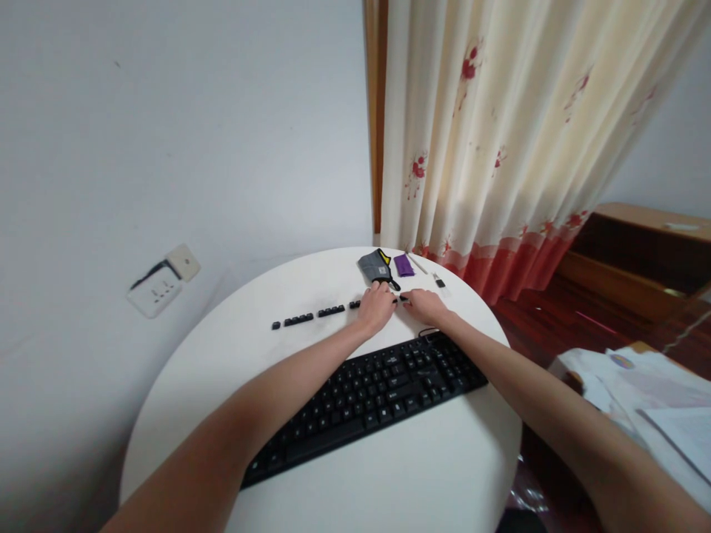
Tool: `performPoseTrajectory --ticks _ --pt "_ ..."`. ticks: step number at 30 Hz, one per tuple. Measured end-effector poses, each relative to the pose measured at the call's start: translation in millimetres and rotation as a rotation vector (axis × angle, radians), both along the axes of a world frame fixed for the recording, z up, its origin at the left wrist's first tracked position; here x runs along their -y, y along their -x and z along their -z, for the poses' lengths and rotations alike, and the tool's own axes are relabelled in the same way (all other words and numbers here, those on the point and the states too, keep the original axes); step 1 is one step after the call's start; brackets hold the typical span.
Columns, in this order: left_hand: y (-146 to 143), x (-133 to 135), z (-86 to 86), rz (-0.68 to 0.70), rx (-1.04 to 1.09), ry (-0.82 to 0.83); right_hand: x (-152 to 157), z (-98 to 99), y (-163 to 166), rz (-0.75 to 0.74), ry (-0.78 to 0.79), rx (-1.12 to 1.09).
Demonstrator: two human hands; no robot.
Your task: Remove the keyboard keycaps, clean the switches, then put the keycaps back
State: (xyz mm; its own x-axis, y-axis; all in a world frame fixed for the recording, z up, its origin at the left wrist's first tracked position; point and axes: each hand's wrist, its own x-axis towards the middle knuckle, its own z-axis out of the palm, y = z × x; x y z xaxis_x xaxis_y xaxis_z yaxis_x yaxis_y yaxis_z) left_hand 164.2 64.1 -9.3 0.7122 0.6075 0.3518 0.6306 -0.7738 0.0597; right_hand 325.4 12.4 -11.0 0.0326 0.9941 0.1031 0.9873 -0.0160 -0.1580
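Note:
On the round white table (444, 444) lies a black keyboard (383, 385), its top row edge bare of the row of keycaps beyond it. That row of small black keycaps (332, 311) runs in short groups from left to right. My left hand (378, 307) rests over the row's right part, fingers bent round keycaps mostly hidden under it. Close beside it, my right hand (425, 305) has its fingers bent together at a black keycap (403, 298). Both forearms reach across the keyboard and cover parts of it.
Behind my hands lie a grey pouch-like cloth item (373, 266) with yellow lining, a purple packet (404, 265), a thin pale stick (418, 263) and a small black-ended item (439, 281). A curtain (472, 148) hangs behind. Papers (655, 400) lie at right.

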Motion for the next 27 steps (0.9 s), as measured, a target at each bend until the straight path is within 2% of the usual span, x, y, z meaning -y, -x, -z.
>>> performPoseTrajectory --ticks 8,12,16,19,24,27 --pt "-7.4 -2.8 0.3 0.022 -0.004 0.048 16.8 -6.6 -5.4 -0.132 -0.048 -0.05" --pt "-10.2 -4.1 -5.0 0.0 0.039 0.102 23.1 -5.4 -10.3 -0.206 -0.082 -0.131" --pt "-10.8 -1.6 -12.2 -0.024 0.118 0.188 32.1 -2.8 -18.7 -0.217 -0.142 -0.247" --pt "-8.0 11.6 -16.6 -0.001 0.184 0.282 51.6 -3.3 -26.5 -0.213 -0.197 -0.334" --pt "5.5 55.6 -20.8 0.14 0.225 0.481 100.2 -4.2 -32.2 -0.245 -0.247 -0.617" --pt "11.3 76.2 -19.3 0.19 0.255 0.645 120.1 -1.3 -30.0 -0.246 -0.233 -0.697"
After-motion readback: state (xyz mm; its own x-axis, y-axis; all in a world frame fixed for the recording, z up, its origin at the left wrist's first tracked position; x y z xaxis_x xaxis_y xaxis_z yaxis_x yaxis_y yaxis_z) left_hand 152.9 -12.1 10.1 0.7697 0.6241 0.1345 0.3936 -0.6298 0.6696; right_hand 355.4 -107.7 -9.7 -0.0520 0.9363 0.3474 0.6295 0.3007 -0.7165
